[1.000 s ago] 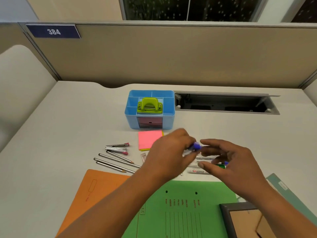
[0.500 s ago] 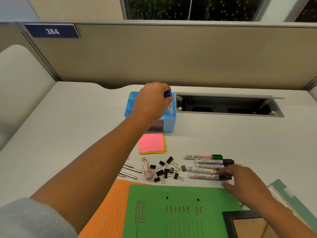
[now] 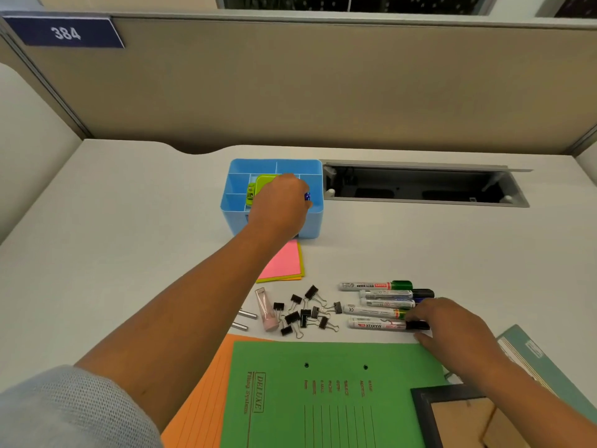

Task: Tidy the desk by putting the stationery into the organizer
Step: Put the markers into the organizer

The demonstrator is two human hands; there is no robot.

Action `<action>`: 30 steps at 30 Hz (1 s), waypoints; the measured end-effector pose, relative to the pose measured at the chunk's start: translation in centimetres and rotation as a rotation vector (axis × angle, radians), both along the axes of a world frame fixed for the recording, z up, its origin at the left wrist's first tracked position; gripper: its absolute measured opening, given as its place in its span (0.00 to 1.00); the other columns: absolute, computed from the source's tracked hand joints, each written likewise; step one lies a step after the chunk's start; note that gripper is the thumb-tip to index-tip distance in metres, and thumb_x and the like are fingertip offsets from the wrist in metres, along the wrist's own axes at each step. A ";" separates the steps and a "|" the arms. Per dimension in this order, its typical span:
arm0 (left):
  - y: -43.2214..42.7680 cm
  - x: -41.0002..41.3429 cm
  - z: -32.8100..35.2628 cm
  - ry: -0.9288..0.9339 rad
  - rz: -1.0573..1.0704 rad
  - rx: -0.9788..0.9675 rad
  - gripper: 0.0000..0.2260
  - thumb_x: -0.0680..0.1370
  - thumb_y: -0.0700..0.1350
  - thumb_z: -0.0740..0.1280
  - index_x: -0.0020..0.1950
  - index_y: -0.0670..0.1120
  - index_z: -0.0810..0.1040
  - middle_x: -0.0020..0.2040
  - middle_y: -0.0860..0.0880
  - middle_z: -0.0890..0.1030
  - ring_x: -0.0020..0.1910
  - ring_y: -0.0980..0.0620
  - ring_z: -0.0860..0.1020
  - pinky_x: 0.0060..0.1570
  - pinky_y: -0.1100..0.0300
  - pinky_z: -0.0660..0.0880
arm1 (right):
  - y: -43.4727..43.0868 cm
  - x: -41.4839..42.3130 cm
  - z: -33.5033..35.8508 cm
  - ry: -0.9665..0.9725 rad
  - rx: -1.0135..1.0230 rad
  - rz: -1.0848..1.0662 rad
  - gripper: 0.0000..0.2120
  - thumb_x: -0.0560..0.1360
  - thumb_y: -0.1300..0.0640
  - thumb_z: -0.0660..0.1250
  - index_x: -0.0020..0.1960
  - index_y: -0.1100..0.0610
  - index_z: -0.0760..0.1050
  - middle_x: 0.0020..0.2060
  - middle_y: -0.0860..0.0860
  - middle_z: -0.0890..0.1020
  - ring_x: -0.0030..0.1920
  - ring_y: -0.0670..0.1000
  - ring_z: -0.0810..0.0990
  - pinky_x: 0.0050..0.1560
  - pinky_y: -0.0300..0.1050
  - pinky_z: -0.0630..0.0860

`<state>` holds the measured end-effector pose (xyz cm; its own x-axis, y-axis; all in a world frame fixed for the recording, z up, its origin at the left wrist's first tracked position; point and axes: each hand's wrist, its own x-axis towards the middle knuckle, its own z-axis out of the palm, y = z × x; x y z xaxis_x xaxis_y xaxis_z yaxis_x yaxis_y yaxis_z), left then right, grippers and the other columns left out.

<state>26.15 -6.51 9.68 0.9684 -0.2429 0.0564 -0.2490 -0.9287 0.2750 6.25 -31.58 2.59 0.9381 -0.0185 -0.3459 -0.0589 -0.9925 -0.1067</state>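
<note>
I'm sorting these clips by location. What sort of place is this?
Most likely an office cubicle: a fabric partition bearing a number plate, a desk with a cable hatch, and files and markers lying on it.

The organizer [image 3: 313, 221] is smooth blue plastic with a faint sheen. The desk [image 3: 129, 237] looks matt and pale. The markers [image 3: 378, 302] have glossy silvery barrels, the binder clips [image 3: 292, 317] are black metal, the green folder [image 3: 339, 367] is matt card, and the sleeve [image 3: 64, 412] is grey knit.
</note>
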 end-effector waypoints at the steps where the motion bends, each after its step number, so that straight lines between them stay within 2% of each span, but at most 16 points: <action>1: 0.1 0.0 -0.2 0.005 0.006 -0.001 0.12 0.79 0.49 0.68 0.58 0.45 0.81 0.53 0.45 0.79 0.47 0.50 0.74 0.50 0.55 0.76 | 0.0 0.1 0.0 -0.005 -0.012 0.003 0.15 0.75 0.51 0.67 0.61 0.39 0.75 0.58 0.38 0.77 0.58 0.44 0.74 0.50 0.39 0.73; 7: 0.3 -0.3 -1.0 0.035 0.036 -0.014 0.13 0.79 0.48 0.68 0.61 0.46 0.80 0.54 0.45 0.80 0.46 0.51 0.72 0.52 0.57 0.75 | -0.1 0.0 -0.3 0.001 -0.038 0.017 0.12 0.74 0.51 0.67 0.56 0.41 0.78 0.53 0.42 0.80 0.53 0.45 0.76 0.47 0.40 0.75; 10: 0.4 -0.8 -1.0 0.027 0.040 -0.041 0.15 0.78 0.48 0.69 0.64 0.47 0.78 0.58 0.45 0.79 0.53 0.49 0.75 0.54 0.56 0.74 | -0.3 -0.1 -0.1 0.005 -0.008 0.033 0.12 0.73 0.51 0.67 0.55 0.41 0.78 0.52 0.41 0.80 0.52 0.45 0.75 0.47 0.40 0.75; 14: 1.0 -2.3 -1.0 -0.031 0.025 -0.147 0.20 0.77 0.46 0.70 0.69 0.47 0.74 0.65 0.47 0.76 0.62 0.49 0.74 0.59 0.55 0.73 | -0.7 -0.4 1.3 -0.012 0.155 0.004 0.10 0.72 0.52 0.71 0.51 0.38 0.78 0.47 0.36 0.77 0.50 0.43 0.75 0.47 0.40 0.75; 16: 1.2 -3.4 -1.0 -0.064 0.024 -0.238 0.19 0.77 0.47 0.70 0.68 0.48 0.75 0.64 0.49 0.76 0.60 0.50 0.75 0.59 0.55 0.73 | -0.9 -0.4 2.9 -0.058 0.254 -0.011 0.14 0.70 0.54 0.74 0.47 0.35 0.76 0.44 0.34 0.78 0.46 0.40 0.77 0.46 0.38 0.75; 18: 1.1 -4.7 -0.6 -0.084 -0.027 -0.327 0.17 0.77 0.47 0.70 0.65 0.48 0.77 0.58 0.51 0.77 0.52 0.53 0.76 0.56 0.57 0.75 | -0.7 -0.2 4.9 -0.124 0.356 -0.037 0.16 0.68 0.58 0.76 0.46 0.38 0.78 0.42 0.35 0.80 0.44 0.39 0.78 0.43 0.31 0.74; 20: 0.7 -6.3 0.2 -0.038 -0.147 -0.363 0.15 0.77 0.50 0.70 0.63 0.49 0.78 0.51 0.54 0.76 0.43 0.57 0.73 0.52 0.58 0.74 | 0.0 0.2 7.0 -0.212 0.457 -0.072 0.15 0.67 0.62 0.77 0.44 0.43 0.80 0.39 0.37 0.82 0.45 0.38 0.79 0.43 0.29 0.73; 22: 0.0 -8.1 1.3 0.066 -0.307 -0.374 0.17 0.75 0.53 0.72 0.62 0.51 0.79 0.49 0.56 0.76 0.38 0.59 0.73 0.47 0.59 0.75 | 1.1 0.7 8.9 -0.299 0.559 -0.110 0.14 0.67 0.63 0.77 0.44 0.45 0.81 0.39 0.37 0.83 0.44 0.38 0.79 0.42 0.27 0.73; 26: -1.8 -10.8 2.3 0.174 -0.458 -0.318 0.22 0.72 0.55 0.75 0.64 0.53 0.78 0.53 0.56 0.76 0.39 0.59 0.76 0.43 0.62 0.74 | 3.6 1.7 11.0 -0.447 0.698 -0.114 0.13 0.68 0.63 0.76 0.45 0.46 0.80 0.41 0.35 0.82 0.42 0.38 0.79 0.36 0.25 0.72; 30: -2.5 -11.2 2.8 0.145 -0.463 -0.361 0.18 0.73 0.51 0.74 0.62 0.52 0.79 0.52 0.53 0.80 0.45 0.55 0.78 0.48 0.56 0.77 | 5.5 2.5 11.3 -0.538 0.785 -0.103 0.14 0.68 0.59 0.76 0.46 0.42 0.79 0.36 0.38 0.82 0.41 0.41 0.81 0.37 0.31 0.75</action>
